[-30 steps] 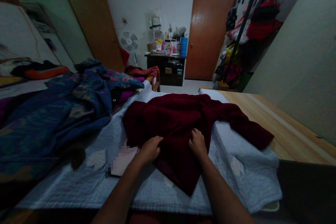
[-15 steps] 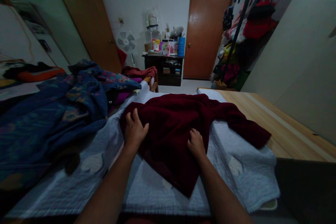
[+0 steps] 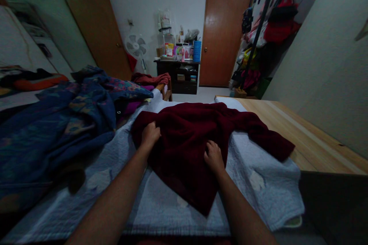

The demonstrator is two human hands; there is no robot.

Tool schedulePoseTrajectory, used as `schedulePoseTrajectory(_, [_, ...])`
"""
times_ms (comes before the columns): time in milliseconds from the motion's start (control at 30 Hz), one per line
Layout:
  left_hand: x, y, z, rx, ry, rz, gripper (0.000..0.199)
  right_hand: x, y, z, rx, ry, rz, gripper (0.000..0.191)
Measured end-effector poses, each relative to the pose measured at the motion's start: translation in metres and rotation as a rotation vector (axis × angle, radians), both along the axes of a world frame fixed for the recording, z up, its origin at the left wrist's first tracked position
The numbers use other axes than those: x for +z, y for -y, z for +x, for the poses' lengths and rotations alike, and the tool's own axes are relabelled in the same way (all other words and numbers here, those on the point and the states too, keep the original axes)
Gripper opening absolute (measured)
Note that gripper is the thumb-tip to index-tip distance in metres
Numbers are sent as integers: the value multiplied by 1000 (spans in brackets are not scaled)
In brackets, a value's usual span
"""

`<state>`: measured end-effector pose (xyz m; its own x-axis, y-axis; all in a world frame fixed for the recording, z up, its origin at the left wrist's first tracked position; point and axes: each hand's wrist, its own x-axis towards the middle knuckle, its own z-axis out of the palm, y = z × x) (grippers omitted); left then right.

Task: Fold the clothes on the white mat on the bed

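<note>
A dark red long-sleeved top [image 3: 184,153] lies spread and wrinkled on a pale blue quilted cover [image 3: 166,214]. One sleeve stretches out to the right, over the edge of the wooden board. My left hand [image 3: 151,134] is closed on the cloth at the top's left part, fingers curled down into it. On the right part of the body my right hand [image 3: 214,156] also has its fingers bent into the fabric, the fingertips partly hidden. The lower corner of the top points toward me between my forearms.
Blue flowered clothing [image 3: 71,122] is heaped at the left. A light wooden board [image 3: 267,122] borders the cover at the right. Beyond the bed stand a white fan [image 3: 136,45], a dark cabinet [image 3: 176,78] and a wooden door [image 3: 221,34]. Bags [image 3: 281,19] hang at the right.
My left hand has shifted slightly right, and its fingers, spread before, are now closed on the top. My right hand stays at the same spot on the cloth.
</note>
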<state>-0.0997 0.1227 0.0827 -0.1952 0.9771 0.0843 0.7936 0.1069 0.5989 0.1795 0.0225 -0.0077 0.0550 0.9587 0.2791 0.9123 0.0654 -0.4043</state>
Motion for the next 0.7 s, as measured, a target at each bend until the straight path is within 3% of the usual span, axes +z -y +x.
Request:
schedulePoseTrajectory(133, [33,-4,8,-19,-253,101,34,-1,-1,0,-9,-2,3,31])
schedulePoseTrajectory(267, [47,-14,7,82,-241,85,68,-1,0,0,-2,-13,16,32])
schedulePoseTrajectory(367, [43,-21,1,77,-200,-78,98,-1,0,1,-1,-19,19,32])
schedulePoseTrajectory(433, [36,-21,-2,60,-187,-143,105,-2,-1,1,-2,-22,23,32])
schedulePoseTrajectory(700, [20,-4,-11,215,-204,47,87,-4,-2,2,-4,-28,34,31])
